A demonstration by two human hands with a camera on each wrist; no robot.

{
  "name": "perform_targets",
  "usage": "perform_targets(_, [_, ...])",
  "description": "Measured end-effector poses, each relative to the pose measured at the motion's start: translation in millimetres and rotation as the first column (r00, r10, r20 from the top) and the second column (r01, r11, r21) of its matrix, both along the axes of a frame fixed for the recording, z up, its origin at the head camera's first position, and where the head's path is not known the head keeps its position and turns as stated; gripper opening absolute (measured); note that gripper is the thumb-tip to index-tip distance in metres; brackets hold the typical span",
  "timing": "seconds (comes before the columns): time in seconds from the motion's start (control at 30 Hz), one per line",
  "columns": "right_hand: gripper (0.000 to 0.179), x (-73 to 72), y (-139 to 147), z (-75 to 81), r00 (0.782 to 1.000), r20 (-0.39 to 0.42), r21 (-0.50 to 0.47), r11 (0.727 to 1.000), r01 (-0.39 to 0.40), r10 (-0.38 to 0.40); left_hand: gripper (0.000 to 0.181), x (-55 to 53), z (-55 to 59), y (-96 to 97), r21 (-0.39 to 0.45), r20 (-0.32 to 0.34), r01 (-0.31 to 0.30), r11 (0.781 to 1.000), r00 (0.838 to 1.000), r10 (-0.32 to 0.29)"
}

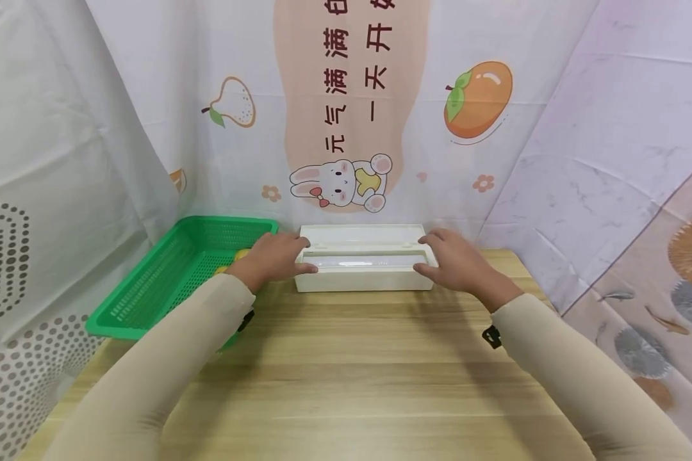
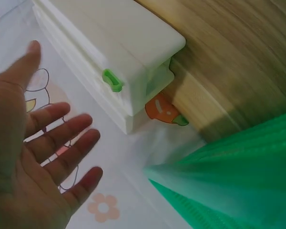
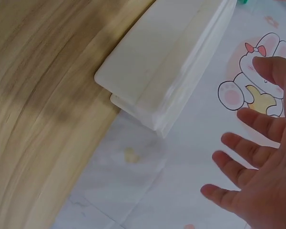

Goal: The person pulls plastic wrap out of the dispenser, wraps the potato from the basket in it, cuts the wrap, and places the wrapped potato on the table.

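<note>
A long white plastic box (image 1: 363, 282) lies crosswise at the back of the table, its lid (image 1: 360, 234) raised along the far side. Inside shows a whitish, shiny strip. My left hand (image 1: 272, 257) is at the box's left end, and my right hand (image 1: 460, 264) at its right end. In the left wrist view the fingers are spread, with a gap between them and the box. The right wrist view likewise shows loosely spread fingers apart from the box. A small green clip-like piece (image 2: 112, 80) is on the box near one end.
Left of the box stands a green plastic basket (image 1: 144, 288) with yellow items (image 1: 241, 254) in it, partly hidden by my left arm. A printed white cloth (image 1: 236, 166) hangs right behind the box. Wooden tabletop (image 1: 346, 384) stretches in front.
</note>
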State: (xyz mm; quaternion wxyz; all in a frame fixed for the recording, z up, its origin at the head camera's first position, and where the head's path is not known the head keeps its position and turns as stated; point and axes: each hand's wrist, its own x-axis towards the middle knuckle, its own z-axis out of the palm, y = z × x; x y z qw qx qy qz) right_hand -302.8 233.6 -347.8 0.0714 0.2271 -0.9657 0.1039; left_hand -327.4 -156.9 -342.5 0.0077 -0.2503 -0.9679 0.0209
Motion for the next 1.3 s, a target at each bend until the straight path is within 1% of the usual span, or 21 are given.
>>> perform_targets(0.13, [0.058,-8.5,-1.0,-2.5,1.000,0.027,-0.028,1.000,-0.012,0.013,0.056,-5.4,0.2,0.7,0.083,0.053,0.023,0.996,0.998,-0.027])
perform_targets(0.23, [0.051,-12.7,-1.4,-4.6,0.999,0.048,-0.051,0.999,-0.011,0.014,0.050,-10.2,-1.5,3.4,0.118,0.081,0.024,0.993,0.996,-0.034])
perform_targets(0.37, [0.040,-17.2,-1.1,-9.3,0.998,0.059,-0.080,0.996,-0.025,0.030,0.046,-17.1,-6.5,6.1,0.121,0.092,0.025,0.992,0.995,-0.037])
perform_targets(0.47, [0.034,-20.6,0.1,-13.5,0.997,0.070,-0.090,0.995,-0.037,0.043,0.044,-22.4,-10.8,6.4,0.114,0.101,0.011,0.993,0.995,-0.022])
perform_targets(0.67, [0.031,-28.8,2.9,-21.7,0.995,0.088,-0.067,0.997,-0.042,0.048,0.039,-30.4,-17.8,6.0,0.114,0.106,-0.030,0.993,0.994,0.017])
perform_targets(0.73, [0.030,-31.1,3.1,-24.6,0.993,0.106,-0.065,0.997,-0.038,0.045,0.038,-31.5,-19.6,6.3,0.118,0.117,-0.038,0.992,0.993,0.024])
perform_targets(0.87, [0.031,-33.9,2.2,-30.0,0.987,0.153,-0.059,0.998,-0.034,0.042,0.034,-33.0,-23.5,6.5,0.122,0.169,-0.065,0.990,0.985,0.044])
perform_targets(0.97, [0.032,-35.3,0.7,-33.5,0.984,0.172,-0.045,0.998,-0.040,0.047,0.031,-33.2,-26.2,6.2,0.131,0.198,-0.078,0.988,0.979,0.052])
perform_targets(1.1, [0.032,-38.2,-0.3,-37.9,0.985,0.165,-0.032,0.999,-0.041,0.046,0.024,-33.2,-27.7,6.1,0.153,0.190,-0.074,0.986,0.981,0.044])
perform_targets(1.3, [0.028,-38.7,-0.8,-42.6,0.987,0.156,-0.054,0.998,-0.023,0.031,0.019,-31.7,-26.7,5.3,0.161,0.150,-0.046,0.986,0.988,0.022])
